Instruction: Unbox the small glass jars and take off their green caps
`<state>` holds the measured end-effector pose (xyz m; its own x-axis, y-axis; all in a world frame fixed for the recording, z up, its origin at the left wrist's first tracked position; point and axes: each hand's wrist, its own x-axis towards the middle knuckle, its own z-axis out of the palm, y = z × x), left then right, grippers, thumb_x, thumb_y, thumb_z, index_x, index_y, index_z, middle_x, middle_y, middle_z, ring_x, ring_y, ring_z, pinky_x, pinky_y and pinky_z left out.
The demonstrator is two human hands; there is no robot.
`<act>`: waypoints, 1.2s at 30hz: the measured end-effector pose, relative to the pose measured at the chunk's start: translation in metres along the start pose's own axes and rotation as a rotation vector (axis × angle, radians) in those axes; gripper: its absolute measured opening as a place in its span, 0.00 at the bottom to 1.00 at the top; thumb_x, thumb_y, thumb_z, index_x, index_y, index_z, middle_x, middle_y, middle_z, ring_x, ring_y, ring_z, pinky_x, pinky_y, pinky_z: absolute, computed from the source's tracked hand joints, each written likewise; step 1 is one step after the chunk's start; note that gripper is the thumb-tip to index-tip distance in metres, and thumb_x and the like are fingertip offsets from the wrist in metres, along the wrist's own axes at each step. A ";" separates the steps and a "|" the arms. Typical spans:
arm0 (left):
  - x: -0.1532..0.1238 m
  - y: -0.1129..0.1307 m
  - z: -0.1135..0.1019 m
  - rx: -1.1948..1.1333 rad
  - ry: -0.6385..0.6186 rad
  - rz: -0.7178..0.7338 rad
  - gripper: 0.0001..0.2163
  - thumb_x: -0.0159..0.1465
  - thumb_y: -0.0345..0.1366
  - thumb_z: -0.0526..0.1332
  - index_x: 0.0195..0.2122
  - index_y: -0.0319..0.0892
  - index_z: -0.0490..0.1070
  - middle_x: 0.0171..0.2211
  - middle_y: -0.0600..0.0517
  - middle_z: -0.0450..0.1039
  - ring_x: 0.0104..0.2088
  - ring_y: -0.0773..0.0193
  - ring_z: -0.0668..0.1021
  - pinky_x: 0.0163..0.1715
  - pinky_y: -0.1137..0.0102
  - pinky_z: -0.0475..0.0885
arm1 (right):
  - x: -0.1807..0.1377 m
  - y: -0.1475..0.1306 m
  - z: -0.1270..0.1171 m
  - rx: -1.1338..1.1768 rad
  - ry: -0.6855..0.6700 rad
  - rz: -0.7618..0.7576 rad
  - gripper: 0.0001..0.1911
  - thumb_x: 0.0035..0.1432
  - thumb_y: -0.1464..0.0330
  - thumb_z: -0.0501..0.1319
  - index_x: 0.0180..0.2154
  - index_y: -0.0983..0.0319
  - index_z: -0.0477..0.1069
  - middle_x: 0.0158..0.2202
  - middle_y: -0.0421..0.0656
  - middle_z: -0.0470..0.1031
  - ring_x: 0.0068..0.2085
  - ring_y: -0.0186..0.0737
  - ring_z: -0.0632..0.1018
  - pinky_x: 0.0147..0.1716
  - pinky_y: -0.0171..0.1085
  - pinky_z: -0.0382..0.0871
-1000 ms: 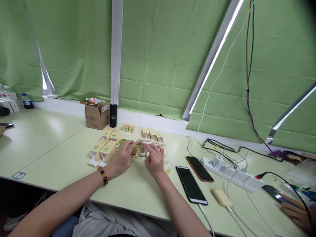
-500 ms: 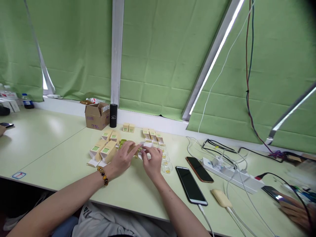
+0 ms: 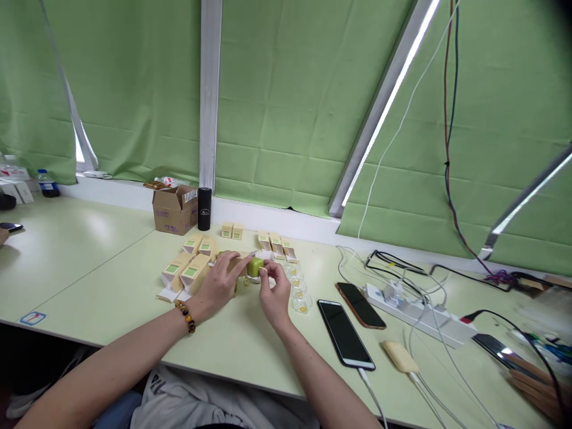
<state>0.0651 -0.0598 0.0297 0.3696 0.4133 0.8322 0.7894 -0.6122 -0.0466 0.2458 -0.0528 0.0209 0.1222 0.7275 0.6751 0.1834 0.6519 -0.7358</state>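
Note:
My left hand (image 3: 220, 281), a beaded bracelet at its wrist, is closed around a small tan box (image 3: 238, 266), mostly hidden by its fingers. A shiny green rounded block (image 3: 255, 266) shows at the box's right end. My right hand (image 3: 276, 291) pinches the block's right edge between thumb and fingers. Just left of my hands stand tan boxes with green labels (image 3: 192, 275), white flaps hanging open at the front ones. Right of my right hand lies a column of clear plastic pieces with yellow centres (image 3: 302, 302).
Further back are more tan boxes (image 3: 232, 231), a black tumbler (image 3: 204, 208) and a cardboard carton (image 3: 175, 210). To the right lie two phones (image 3: 346, 335), a power strip (image 3: 420, 316), a cream charger (image 3: 399, 356) and tangled cables. Another person's hand (image 3: 534, 381) rests near a phone at far right.
The green block now shows between my hands at the box's end, where white flaps and my fingertips were before. My right hand has shifted slightly, its fingers now at the block.

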 end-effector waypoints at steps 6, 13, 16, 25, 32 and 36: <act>0.001 -0.005 0.001 -0.020 0.006 -0.053 0.29 0.70 0.21 0.51 0.71 0.47 0.58 0.57 0.40 0.64 0.60 0.50 0.70 0.58 0.51 0.76 | 0.003 0.008 0.001 0.210 0.034 0.150 0.16 0.67 0.53 0.62 0.40 0.58 0.68 0.40 0.44 0.77 0.36 0.40 0.76 0.37 0.39 0.71; -0.001 -0.006 0.002 -0.096 0.021 -0.118 0.29 0.69 0.22 0.52 0.70 0.49 0.58 0.58 0.41 0.62 0.61 0.51 0.70 0.58 0.53 0.77 | 0.005 -0.001 0.001 0.345 0.029 0.140 0.15 0.65 0.54 0.65 0.40 0.57 0.69 0.44 0.45 0.78 0.43 0.41 0.78 0.43 0.40 0.74; -0.001 -0.006 0.003 -0.096 0.011 -0.110 0.30 0.69 0.22 0.52 0.71 0.50 0.58 0.58 0.41 0.63 0.61 0.51 0.70 0.58 0.52 0.77 | 0.003 -0.008 -0.001 0.427 -0.061 0.154 0.16 0.65 0.53 0.65 0.39 0.57 0.67 0.46 0.45 0.77 0.38 0.39 0.77 0.32 0.37 0.74; -0.001 -0.003 0.001 -0.039 -0.014 0.016 0.28 0.70 0.24 0.55 0.71 0.47 0.60 0.56 0.38 0.66 0.59 0.48 0.71 0.56 0.49 0.76 | 0.002 -0.022 -0.010 0.489 -0.392 0.286 0.22 0.61 0.46 0.64 0.34 0.56 0.63 0.36 0.43 0.73 0.34 0.42 0.76 0.21 0.35 0.70; -0.005 -0.005 0.004 0.001 -0.037 0.116 0.30 0.69 0.24 0.56 0.72 0.49 0.58 0.56 0.39 0.66 0.59 0.47 0.71 0.51 0.51 0.78 | -0.002 -0.020 -0.006 0.423 -0.517 0.215 0.23 0.61 0.46 0.65 0.32 0.57 0.64 0.31 0.39 0.69 0.30 0.38 0.70 0.26 0.36 0.68; -0.004 -0.005 0.002 0.042 -0.050 0.095 0.30 0.68 0.23 0.56 0.71 0.48 0.60 0.57 0.38 0.65 0.59 0.45 0.70 0.53 0.49 0.77 | -0.001 -0.014 -0.005 0.379 -0.405 0.156 0.21 0.63 0.49 0.65 0.32 0.57 0.64 0.28 0.37 0.67 0.29 0.37 0.68 0.29 0.36 0.65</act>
<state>0.0607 -0.0569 0.0252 0.4670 0.3883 0.7944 0.7689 -0.6220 -0.1479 0.2482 -0.0632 0.0308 -0.2768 0.7967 0.5373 -0.1782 0.5068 -0.8434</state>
